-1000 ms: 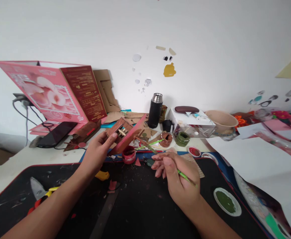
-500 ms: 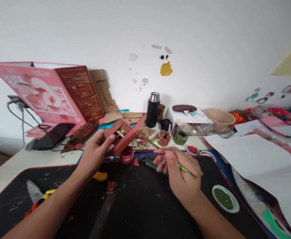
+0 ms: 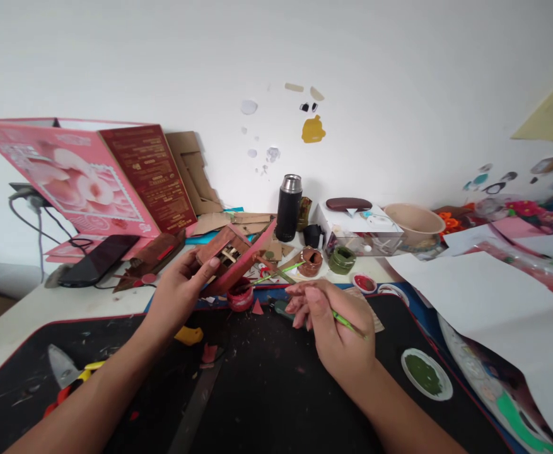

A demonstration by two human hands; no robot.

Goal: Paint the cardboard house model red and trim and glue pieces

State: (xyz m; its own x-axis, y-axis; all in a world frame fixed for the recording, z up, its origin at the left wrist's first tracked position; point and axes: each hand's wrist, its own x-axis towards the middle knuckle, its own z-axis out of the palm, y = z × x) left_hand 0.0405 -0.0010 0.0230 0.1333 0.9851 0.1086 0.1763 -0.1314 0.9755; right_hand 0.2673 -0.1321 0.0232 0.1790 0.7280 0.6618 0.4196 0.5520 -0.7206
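Fingers of right hand (image 3: pixel 337 328) hide brush (image 3: pixel 347 324) handle.

Mat (image 3: pixel 267 403) lies on the surface (image 3: pixel 16 315), nearest the viewer. Paint pot (image 3: pixel 241 296) at the mat's far edge, between the hands. Lid of paint (image 3: pixel 425 374) on the mat, right. Flask (image 3: pixel 288 208) behind, by the wall. Phone (image 3: pixel 99 258) far left. Bowl (image 3: pixel 415 222) right of the flask

**Bare to the elbow**

My left hand (image 3: pixel 178 291) and right hand (image 3: pixel 340 331) were bare, with no gloves, rings or watch. Both forearms showed without sleeves as far as the frame reached. My fingernails were short and unpainted.
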